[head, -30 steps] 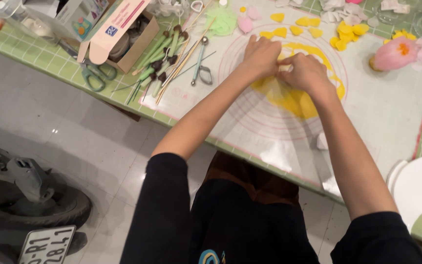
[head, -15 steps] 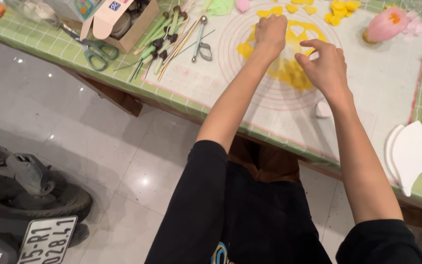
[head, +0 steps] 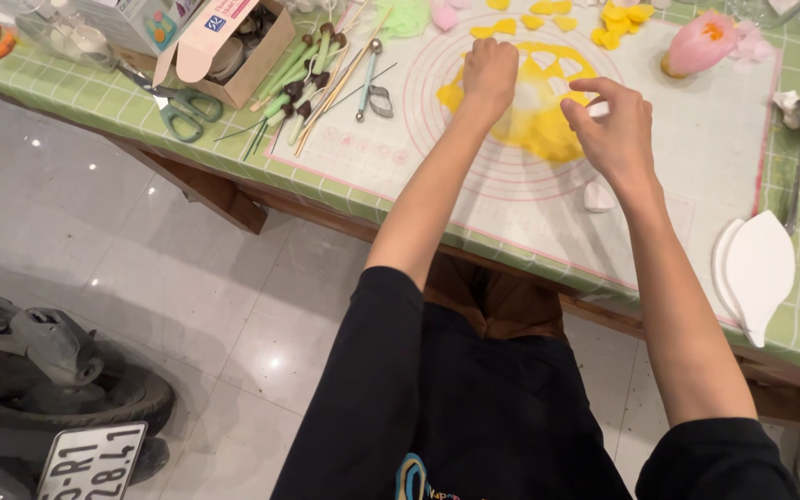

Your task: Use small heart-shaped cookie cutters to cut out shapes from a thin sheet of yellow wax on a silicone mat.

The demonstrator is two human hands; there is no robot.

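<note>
1. Largest risk: tearing the rolled-out yellow sheet (head: 534, 116), which lies at upper centre of the frame on the white working mat (head: 696, 157). I see several cut-out holes in it, so I judge the remaining web to be thin; any sideways drag from a hand could stretch or rip it.

2. Left hand (head: 491, 72): it rests curled, knuckles up, on the upper left part of the sheet. I cannot tell whether the fingers enclose a cutter or a piece, since they are hidden beneath the hand. Uneven pressure here could distort the cut.

3. Right hand (head: 611, 125): it hovers over the right part of the sheet with fingers spread wide, holding nothing. A drop from here could dent the soft surface.

4. Finished yellow petals (head: 618, 23) lie along the top edge, just beyond the sheet. A reach past the sheet could flatten them, or knock the pink flower (head: 701, 46) at upper right.

5. Tools (head: 312, 79) and green scissors (head: 182, 109) crowd the upper left beside the cardboard box (head: 224, 46). A left elbow swing could sweep them off the near table edge (head: 372, 208).

6. Open room: the mat's lower right is mostly bare, apart from a small white piece (head: 597, 194). White leaf-shaped boards (head: 761, 268) overhang the table edge at right, and a sleeve could dislodge them.
</note>
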